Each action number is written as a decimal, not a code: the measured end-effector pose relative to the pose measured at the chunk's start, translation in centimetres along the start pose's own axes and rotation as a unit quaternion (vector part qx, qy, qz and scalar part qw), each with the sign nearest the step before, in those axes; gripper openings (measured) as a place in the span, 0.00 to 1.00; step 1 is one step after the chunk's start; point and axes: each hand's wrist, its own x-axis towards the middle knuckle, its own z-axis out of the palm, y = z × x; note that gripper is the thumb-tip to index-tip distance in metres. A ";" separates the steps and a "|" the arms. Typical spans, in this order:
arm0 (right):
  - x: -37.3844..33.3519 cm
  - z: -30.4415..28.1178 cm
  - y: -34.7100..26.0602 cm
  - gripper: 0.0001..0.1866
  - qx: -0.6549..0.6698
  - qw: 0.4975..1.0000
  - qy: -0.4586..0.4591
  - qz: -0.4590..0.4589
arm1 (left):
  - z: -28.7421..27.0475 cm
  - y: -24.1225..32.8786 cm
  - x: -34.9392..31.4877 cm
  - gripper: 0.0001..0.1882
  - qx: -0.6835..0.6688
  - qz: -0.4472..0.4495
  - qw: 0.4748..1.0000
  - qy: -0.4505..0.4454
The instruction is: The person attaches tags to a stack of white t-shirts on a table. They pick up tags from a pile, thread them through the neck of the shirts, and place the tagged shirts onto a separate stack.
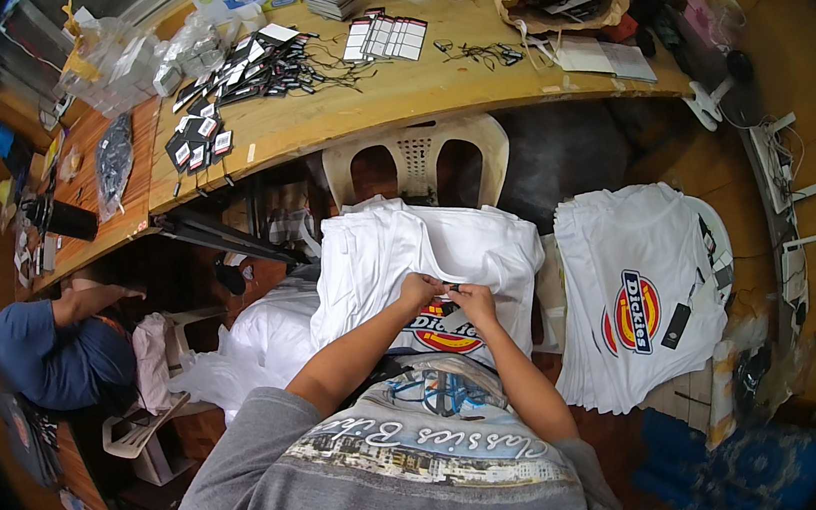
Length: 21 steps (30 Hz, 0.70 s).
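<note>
A white T-shirt [469, 247] with a round red, yellow and blue print lies on top of a stack in front of me. Over its neckline my left hand [420, 291] and my right hand [473, 303] meet, fingers pinched together. Between the fingertips is a small black piece [449, 288], too small to make out fully. A greyish tag [457, 317] hangs just below, partly hidden by my right hand. To the right, a second stack of white T-shirts [600, 247] has a black hang tag [678, 326] on its top shirt.
A white plastic chair [420, 151] stands beyond the shirts, against a long wooden table [308, 113]. On the table lie a heap of black corded tags [258, 67], white cards [385, 37] and a brown paper bag [558, 0]. Another person [65, 347] sits at left, near plastic bags [233, 376].
</note>
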 end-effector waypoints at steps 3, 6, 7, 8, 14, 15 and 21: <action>0.2 -0.3 -0.1 0.11 -0.018 1.000 0.006 -0.015 | 0.8 1.3 -0.7 0.06 0.127 0.070 0.986 0.077; -0.6 -0.8 -2.6 0.08 0.016 1.000 -0.016 -0.004 | 0.5 0.9 -0.5 0.06 0.062 0.037 0.996 0.053; -0.8 -0.9 -2.5 0.06 0.049 0.999 -0.021 -0.005 | 0.5 1.1 -0.8 0.07 -0.023 0.012 1.000 0.016; -0.8 -0.7 -2.6 0.06 0.054 0.998 -0.018 -0.021 | 0.4 1.2 -0.9 0.07 -0.058 -0.009 0.998 0.000; 0.0 -0.7 -1.3 0.06 0.030 0.999 -0.001 -0.038 | -0.4 1.3 -0.6 0.05 -0.177 -0.100 0.976 -0.073; 0.1 -0.7 -0.6 0.06 0.011 0.999 0.001 -0.040 | -0.3 1.4 -0.8 0.05 -0.174 -0.095 0.977 -0.077; -0.2 -0.9 -2.3 0.08 -0.045 0.998 -0.006 -0.039 | -0.1 2.0 -1.4 0.06 -0.093 -0.048 0.992 -0.065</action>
